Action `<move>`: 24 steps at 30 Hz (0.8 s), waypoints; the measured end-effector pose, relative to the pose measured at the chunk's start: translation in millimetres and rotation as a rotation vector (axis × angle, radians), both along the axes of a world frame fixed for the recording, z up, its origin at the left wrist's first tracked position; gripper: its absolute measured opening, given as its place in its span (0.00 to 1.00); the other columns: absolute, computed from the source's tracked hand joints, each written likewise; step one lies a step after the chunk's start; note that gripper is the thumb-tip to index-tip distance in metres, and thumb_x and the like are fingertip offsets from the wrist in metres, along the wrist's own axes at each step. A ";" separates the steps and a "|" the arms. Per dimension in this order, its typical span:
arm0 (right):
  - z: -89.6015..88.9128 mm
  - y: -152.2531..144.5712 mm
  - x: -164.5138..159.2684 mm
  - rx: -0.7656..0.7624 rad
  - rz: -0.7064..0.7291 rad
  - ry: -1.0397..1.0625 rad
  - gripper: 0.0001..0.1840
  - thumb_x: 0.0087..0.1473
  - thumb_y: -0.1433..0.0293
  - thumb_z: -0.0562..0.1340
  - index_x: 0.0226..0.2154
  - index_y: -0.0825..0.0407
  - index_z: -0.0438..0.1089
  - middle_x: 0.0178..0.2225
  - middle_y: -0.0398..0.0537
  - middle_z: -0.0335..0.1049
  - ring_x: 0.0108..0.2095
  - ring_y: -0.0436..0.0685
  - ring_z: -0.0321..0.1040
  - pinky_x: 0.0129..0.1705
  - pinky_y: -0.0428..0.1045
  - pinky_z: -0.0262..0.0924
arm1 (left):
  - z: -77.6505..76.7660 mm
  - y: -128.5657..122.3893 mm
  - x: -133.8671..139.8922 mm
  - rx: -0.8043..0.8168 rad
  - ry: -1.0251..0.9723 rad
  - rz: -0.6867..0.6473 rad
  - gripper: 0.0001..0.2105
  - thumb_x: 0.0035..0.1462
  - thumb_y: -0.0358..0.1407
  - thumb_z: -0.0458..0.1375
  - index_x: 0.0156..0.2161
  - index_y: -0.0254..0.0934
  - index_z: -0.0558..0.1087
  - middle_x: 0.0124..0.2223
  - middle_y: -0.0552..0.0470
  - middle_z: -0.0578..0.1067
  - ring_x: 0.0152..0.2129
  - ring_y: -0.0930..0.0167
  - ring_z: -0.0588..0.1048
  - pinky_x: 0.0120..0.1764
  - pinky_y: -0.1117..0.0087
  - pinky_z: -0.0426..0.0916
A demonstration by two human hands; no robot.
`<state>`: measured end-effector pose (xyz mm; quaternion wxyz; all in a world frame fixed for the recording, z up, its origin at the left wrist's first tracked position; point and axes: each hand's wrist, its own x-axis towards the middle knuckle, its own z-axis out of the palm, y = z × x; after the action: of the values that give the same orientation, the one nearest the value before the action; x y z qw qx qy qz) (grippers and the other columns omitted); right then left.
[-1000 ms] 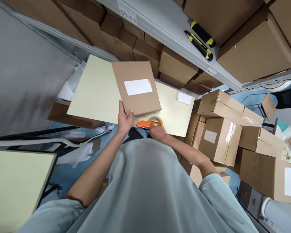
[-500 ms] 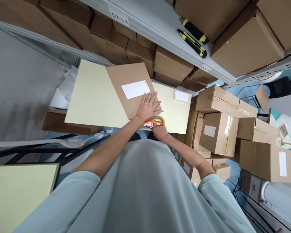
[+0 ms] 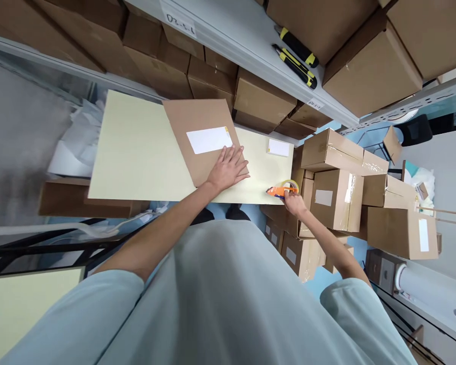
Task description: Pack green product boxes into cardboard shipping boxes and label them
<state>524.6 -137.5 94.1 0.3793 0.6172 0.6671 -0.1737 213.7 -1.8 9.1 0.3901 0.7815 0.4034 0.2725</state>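
Observation:
My left hand (image 3: 228, 167) lies flat with spread fingers on the lower right part of a brown cardboard box (image 3: 197, 114). A white label (image 3: 209, 140) is on that box's top face, just above my fingers. Off to the right, my right hand (image 3: 294, 203) grips an orange tape dispenser (image 3: 276, 191) with a roll of yellowish tape in it. The dispenser is over the front right corner of the pale yellow table (image 3: 137, 152); whether it touches the surface I cannot tell.
A small white label stack (image 3: 278, 147) lies at the table's right end. Two black-and-yellow utility knives (image 3: 295, 66) rest on the grey shelf (image 3: 228, 33) above. Closed cartons (image 3: 336, 195) are piled at the right, and a black-framed table (image 3: 30, 304) stands at lower left.
My right hand has carried the tape dispenser rightward, away from the cardboard box to the table's right corner. My left hand stays flat on the box. The view has shifted slightly.

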 end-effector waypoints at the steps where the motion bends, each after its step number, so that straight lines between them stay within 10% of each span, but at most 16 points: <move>1: -2.2 10.9 0.1 0.024 0.007 -0.002 0.24 0.82 0.63 0.48 0.64 0.65 0.64 0.54 0.82 0.80 0.57 0.73 0.81 0.58 0.60 0.73 | 0.6 -1.8 -3.8 -0.006 0.011 -0.024 0.23 0.66 0.54 0.69 0.60 0.49 0.85 0.82 0.45 0.63 0.83 0.44 0.49 0.81 0.31 0.36; 8: -40.0 94.7 -66.7 0.094 0.158 0.137 0.23 0.83 0.65 0.49 0.65 0.67 0.62 0.56 0.81 0.80 0.59 0.71 0.80 0.65 0.58 0.67 | 9.1 -19.3 -50.4 -0.049 0.038 -0.214 0.21 0.62 0.53 0.68 0.56 0.50 0.87 0.80 0.46 0.67 0.82 0.48 0.54 0.82 0.38 0.41; 15: -57.4 85.8 -132.3 0.049 0.271 0.295 0.18 0.78 0.75 0.49 0.62 0.65 0.66 0.56 0.76 0.82 0.58 0.68 0.82 0.67 0.58 0.66 | 16.6 -46.0 -95.7 -0.074 0.005 -0.176 0.23 0.59 0.54 0.69 0.57 0.54 0.87 0.70 0.44 0.79 0.74 0.51 0.71 0.79 0.46 0.59; 19: -60.2 77.2 -161.3 0.043 0.276 0.327 0.18 0.76 0.78 0.49 0.61 0.67 0.66 0.53 0.77 0.83 0.54 0.67 0.84 0.64 0.58 0.69 | 23.6 -23.0 -74.7 -0.028 -0.010 0.103 0.22 0.68 0.51 0.63 0.63 0.51 0.84 0.68 0.42 0.81 0.68 0.50 0.78 0.76 0.45 0.65; 24: -62.4 70.5 -195.4 0.053 0.266 0.353 0.17 0.76 0.76 0.53 0.60 0.67 0.67 0.49 0.75 0.84 0.51 0.66 0.85 0.60 0.58 0.72 | 22.9 46.6 -10.5 0.093 0.068 0.187 0.32 0.70 0.45 0.60 0.75 0.40 0.72 0.84 0.40 0.58 0.83 0.46 0.48 0.80 0.32 0.38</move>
<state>329.1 -67.0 31.7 0.2597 0.4935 0.8031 -0.2098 203.2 44.8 32.0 0.3123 0.7665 0.4745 0.2997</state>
